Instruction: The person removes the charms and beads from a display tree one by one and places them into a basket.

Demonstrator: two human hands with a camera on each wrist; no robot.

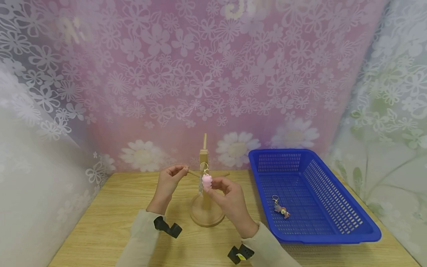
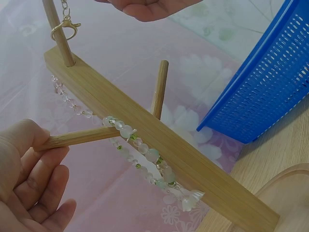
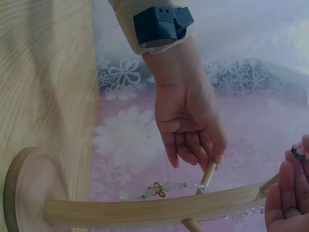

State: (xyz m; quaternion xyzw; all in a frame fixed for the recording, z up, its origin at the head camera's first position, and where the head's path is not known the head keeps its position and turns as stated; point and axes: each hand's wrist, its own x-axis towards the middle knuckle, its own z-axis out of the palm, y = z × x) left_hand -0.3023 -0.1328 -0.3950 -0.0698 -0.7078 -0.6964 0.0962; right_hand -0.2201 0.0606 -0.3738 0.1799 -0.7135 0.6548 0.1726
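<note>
My left hand (image 1: 168, 185) pinches the tip of a wooden peg (image 2: 79, 137) on an upright wooden stand (image 2: 145, 135). From that peg hangs a string of clear and pale green beads (image 2: 152, 155) with a white flower-shaped end. In my right hand (image 1: 231, 200), a pink figure keychain (image 1: 207, 181) is held between thumb and fingers, in front of the post. Its gold clasp (image 2: 65, 31) overlaps an upper peg (image 2: 57, 38) in the left wrist view; whether it goes round the peg I cannot tell. The right fingers partly cover the figure.
Right of the stand sits a blue plastic basket (image 1: 315, 237) with perforated walls. Inside it lies another figure keychain (image 1: 281, 210) with a gold clasp. The stand's round base (image 1: 207, 220) rests on the wooden table (image 1: 110, 215). A flowered curtain (image 1: 200, 74) hangs behind.
</note>
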